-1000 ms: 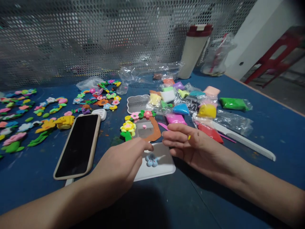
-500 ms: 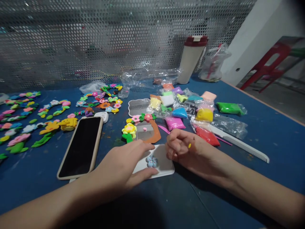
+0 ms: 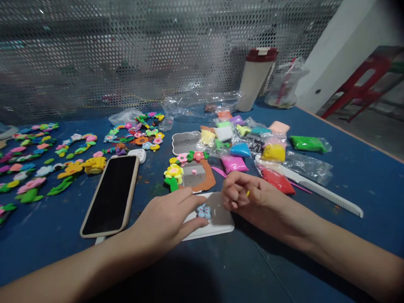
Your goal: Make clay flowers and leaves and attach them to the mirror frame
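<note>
A light-blue clay flower (image 3: 203,211) lies on a white rounded plate (image 3: 217,229). My left hand (image 3: 167,216) is closed lightly around this flower, thumb on the near side and fingers on the far side. My right hand (image 3: 243,193) hovers over the plate's right end, fingers curled in. A tiny yellow bit of clay (image 3: 248,193) shows at its thumb and fingertips. Just beyond the plate lies a small mirror (image 3: 192,179) edged with brown clay, clay flowers and green leaves; a pink dot sits on its middle.
A phone (image 3: 112,195) lies left of my left hand, with clay-flower pieces (image 3: 72,168) beyond it. Bagged clay (image 3: 233,163), a white comb (image 3: 328,195) and a pink tool (image 3: 218,171) are at the right. A tumbler (image 3: 255,80) stands by the perforated metal panel (image 3: 126,54).
My left thumb and fingers have closed in around the blue flower. My right hand stays curled near the plate, with the yellow bit still at its fingertips. The view has shifted slightly.
</note>
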